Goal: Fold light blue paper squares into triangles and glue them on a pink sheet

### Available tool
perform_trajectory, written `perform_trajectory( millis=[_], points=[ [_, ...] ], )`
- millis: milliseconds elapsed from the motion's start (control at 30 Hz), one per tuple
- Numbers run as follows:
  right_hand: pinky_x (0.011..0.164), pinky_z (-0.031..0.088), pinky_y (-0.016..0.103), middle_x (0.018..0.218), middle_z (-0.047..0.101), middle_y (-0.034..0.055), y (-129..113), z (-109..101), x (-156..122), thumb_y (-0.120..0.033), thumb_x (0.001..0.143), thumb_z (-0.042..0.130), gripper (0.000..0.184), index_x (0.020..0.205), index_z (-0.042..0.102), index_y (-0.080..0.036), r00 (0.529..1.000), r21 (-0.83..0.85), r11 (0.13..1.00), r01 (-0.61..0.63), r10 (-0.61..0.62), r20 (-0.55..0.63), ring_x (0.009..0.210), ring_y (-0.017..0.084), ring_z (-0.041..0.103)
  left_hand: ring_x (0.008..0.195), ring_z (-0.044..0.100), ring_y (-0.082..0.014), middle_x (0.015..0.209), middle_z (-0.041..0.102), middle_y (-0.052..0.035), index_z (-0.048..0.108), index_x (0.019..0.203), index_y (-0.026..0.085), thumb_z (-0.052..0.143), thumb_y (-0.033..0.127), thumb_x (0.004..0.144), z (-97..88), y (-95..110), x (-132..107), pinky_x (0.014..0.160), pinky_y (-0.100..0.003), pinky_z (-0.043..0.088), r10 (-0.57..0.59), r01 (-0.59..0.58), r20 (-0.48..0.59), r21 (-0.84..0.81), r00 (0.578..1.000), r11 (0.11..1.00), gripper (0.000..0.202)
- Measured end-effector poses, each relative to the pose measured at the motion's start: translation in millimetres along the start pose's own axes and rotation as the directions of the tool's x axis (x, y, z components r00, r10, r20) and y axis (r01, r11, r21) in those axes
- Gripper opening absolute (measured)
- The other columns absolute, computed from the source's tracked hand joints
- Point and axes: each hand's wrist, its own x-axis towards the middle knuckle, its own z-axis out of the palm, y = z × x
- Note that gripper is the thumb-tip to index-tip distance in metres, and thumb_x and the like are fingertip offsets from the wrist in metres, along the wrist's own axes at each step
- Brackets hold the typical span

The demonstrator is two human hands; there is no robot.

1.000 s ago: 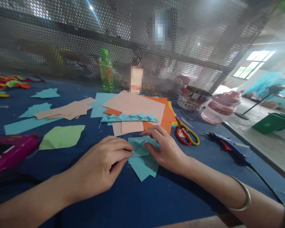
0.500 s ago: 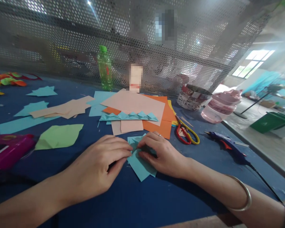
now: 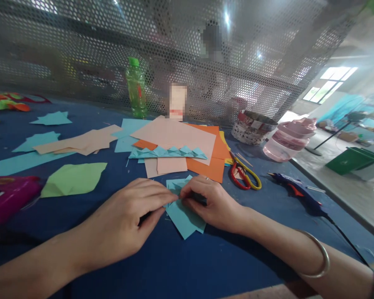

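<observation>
Several light-blue paper pieces lie overlapped on the blue tabletop between my hands. My left hand reaches in from the left, its fingers close together and their tips at the upper part of the blue paper. From the right, my right hand bends its fingers and thumb into a pinch at the same spot. The two sets of fingertips nearly meet, and they hide the bit of paper between them. Just beyond lies a blue folded paper strip with a row of pointed peaks.
Pink paper and orange paper are stacked behind the strip. Scissors and a dark glue gun lie rightward. A magenta tool and green paper are leftward. A green bottle stands near the mesh panel.
My left fingertips have slid slightly right, closer to the right ones. My right fingers have drawn a little tighter together. The view has shifted a little.
</observation>
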Motion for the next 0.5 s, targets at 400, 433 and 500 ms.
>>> perform_trajectory(
  millis=[400,433,500],
  points=[
    [0.080,0.052,0.029,0.090,0.071,0.0033,-0.7,-1.4,0.2,-0.002,0.089,0.059,0.019,0.091,0.065,-0.020,1.000,-0.010,1.000,-0.009,0.010,0.020,0.085,0.016,0.065,0.110,0.069,-0.0223,0.117,0.077,-0.0036,0.079,0.106,0.028,0.051,0.012,0.098,-1.5,0.6,-1.6,0.096,-0.038,0.054,-0.010,0.009,0.030,0.018,1.000,1.000,0.034],
    [0.080,0.052,0.029,0.090,0.071,0.0035,-0.9,-1.6,0.2,-0.002,0.089,0.059,0.019,0.091,0.065,-0.019,1.000,-0.012,1.000,-0.008,0.008,0.020,0.086,0.016,0.065,0.110,0.069,-0.0223,0.117,0.077,-0.0037,0.079,0.108,0.028,0.050,0.013,0.098,-1.3,0.7,-1.5,0.096,-0.038,0.054,-0.007,0.006,0.028,0.020,1.000,1.000,0.034],
    [0.080,0.052,0.029,0.090,0.071,0.0036,-0.9,-1.6,0.2,-0.003,0.089,0.059,0.018,0.092,0.065,-0.020,1.000,-0.017,1.000,-0.010,0.010,0.020,0.086,0.017,0.065,0.109,0.070,-0.0225,0.117,0.077,-0.0039,0.078,0.111,0.029,0.051,0.013,0.098,-0.4,0.5,-1.7,0.095,-0.038,0.054,-0.001,0.000,0.023,0.027,1.000,1.000,0.035]
  ],
)
